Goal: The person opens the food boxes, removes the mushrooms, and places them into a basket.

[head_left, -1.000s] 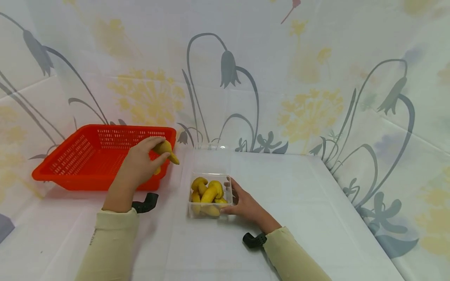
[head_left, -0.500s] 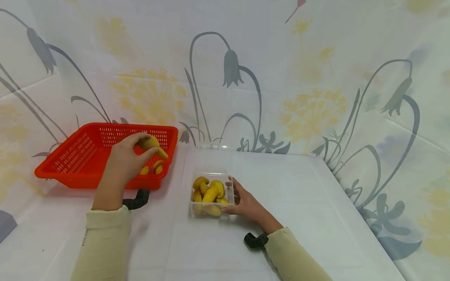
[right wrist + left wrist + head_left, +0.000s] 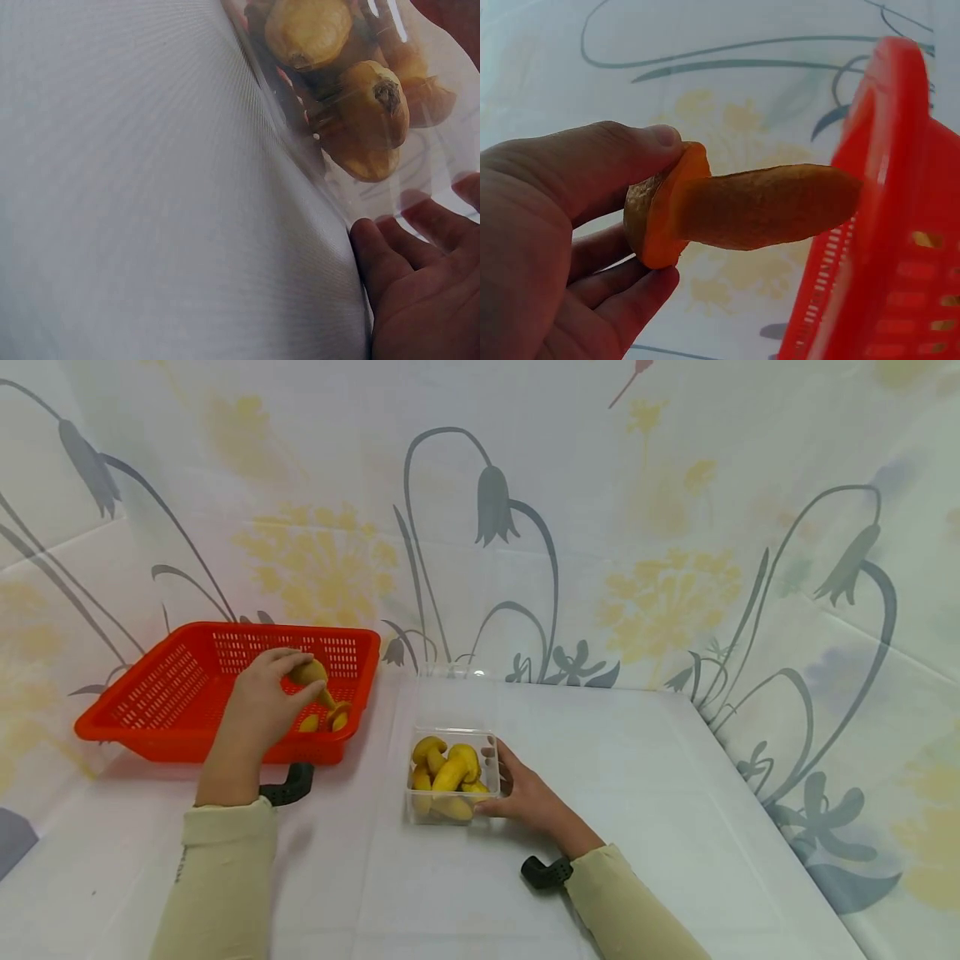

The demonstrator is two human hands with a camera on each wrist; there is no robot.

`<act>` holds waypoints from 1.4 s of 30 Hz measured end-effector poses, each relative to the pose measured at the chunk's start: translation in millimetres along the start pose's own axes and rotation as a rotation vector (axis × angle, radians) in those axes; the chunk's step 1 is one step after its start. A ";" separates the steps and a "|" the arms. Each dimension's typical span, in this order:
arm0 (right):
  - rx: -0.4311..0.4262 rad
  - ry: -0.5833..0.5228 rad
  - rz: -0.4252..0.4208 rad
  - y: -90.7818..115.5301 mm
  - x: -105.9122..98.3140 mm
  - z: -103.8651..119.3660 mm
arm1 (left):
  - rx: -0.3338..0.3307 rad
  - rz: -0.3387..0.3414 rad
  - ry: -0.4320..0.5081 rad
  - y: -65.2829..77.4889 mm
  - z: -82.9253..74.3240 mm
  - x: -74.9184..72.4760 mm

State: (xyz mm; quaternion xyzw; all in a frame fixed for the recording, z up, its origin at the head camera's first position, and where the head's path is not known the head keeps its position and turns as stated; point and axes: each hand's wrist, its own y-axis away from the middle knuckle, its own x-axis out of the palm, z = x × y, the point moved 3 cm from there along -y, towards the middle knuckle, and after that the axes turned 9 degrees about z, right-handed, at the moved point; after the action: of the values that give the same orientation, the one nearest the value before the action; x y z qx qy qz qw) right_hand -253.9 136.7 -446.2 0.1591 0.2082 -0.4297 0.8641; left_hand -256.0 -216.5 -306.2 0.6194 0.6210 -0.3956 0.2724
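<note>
My left hand (image 3: pixel 258 702) pinches a yellow mushroom (image 3: pixel 307 673) by its cap, over the right part of the red basket (image 3: pixel 176 747). In the left wrist view, thumb and fingertips press the rim of the cap, and the thick stem (image 3: pixel 772 206) points away from the palm toward the basket's red side. More yellow mushrooms (image 3: pixel 339 718) lie in the basket's near right corner, right by the held stem's tip. On the table, my right hand (image 3: pixel 528 797) grips the right side of a clear plastic box (image 3: pixel 454 794) holding several yellow mushrooms (image 3: pixel 375 105).
The box's clear lid (image 3: pixel 453 693) stands open behind it. A white cloth covers the table (image 3: pixel 420 893), and a flower-patterned cloth (image 3: pixel 345 460) hangs at the back and sides. A grey object (image 3: pixel 15 839) shows at the left edge.
The left hand has moved left, farther over the basket, with the mushroom, whose stem now points more downward. The right hand keeps its hold on the box.
</note>
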 end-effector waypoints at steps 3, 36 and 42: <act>0.000 0.006 -0.001 0.4 -0.1 0.8 | -0.006 0.026 -0.008 -3.1 5.9 5.5; 0.012 0.029 -0.007 -1.3 0.3 -0.6 | -0.150 0.340 -0.060 -18.2 28.5 39.9; 0.012 0.019 -0.009 -0.5 0.1 -0.9 | -0.143 0.335 -0.083 -18.2 23.1 36.3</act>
State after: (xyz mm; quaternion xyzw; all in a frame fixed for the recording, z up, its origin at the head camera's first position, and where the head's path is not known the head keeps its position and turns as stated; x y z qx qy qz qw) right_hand -254.4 136.7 -447.1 0.1674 0.2147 -0.4332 0.8592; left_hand -280.5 -214.1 -346.0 0.6764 0.5237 -0.3250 0.4032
